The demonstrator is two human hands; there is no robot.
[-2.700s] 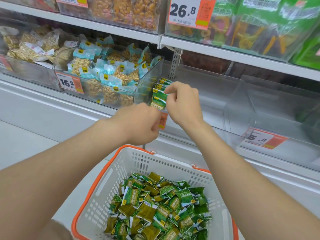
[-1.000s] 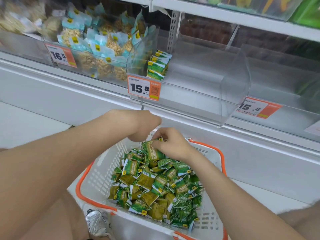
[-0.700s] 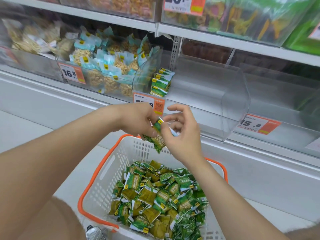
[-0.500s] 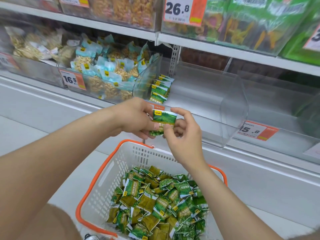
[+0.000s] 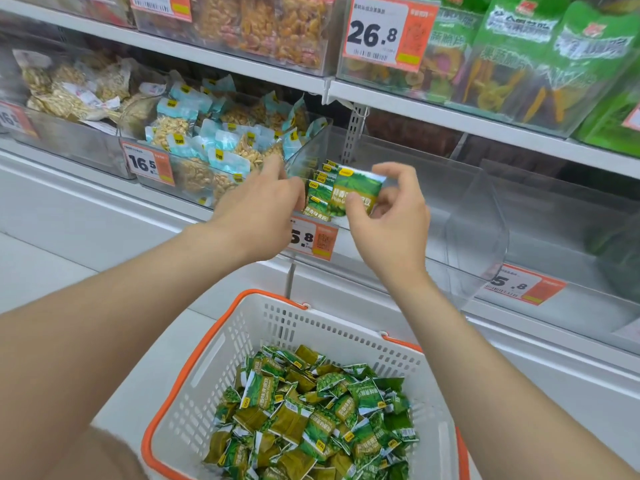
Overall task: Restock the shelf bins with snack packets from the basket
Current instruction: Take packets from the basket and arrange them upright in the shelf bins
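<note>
A white basket with an orange rim [image 5: 221, 344] sits below me, holding several green snack packets [image 5: 311, 410]. My right hand [image 5: 388, 216] pinches one green packet [image 5: 356, 192] upright at the front of a clear shelf bin [image 5: 478, 216]. A short row of the same green packets [image 5: 318, 192] stands at that bin's left end. My left hand [image 5: 259, 202] rests beside that row, fingers against the bin's left wall; whether it touches the held packet I cannot tell.
The bin to the left holds blue-topped nut packets [image 5: 214, 140] behind a 16.5 price tag [image 5: 147, 164]. A 15.8 tag [image 5: 311, 239] hangs under the green packets. Upper shelf bins [image 5: 519, 57] overhang the work area. Another clear bin [image 5: 571, 237] stands to the right.
Both hands rose from above the basket to the bin front. The right hand carried the green packet up next to the standing row; the left hand let go and moved to the row's left.
</note>
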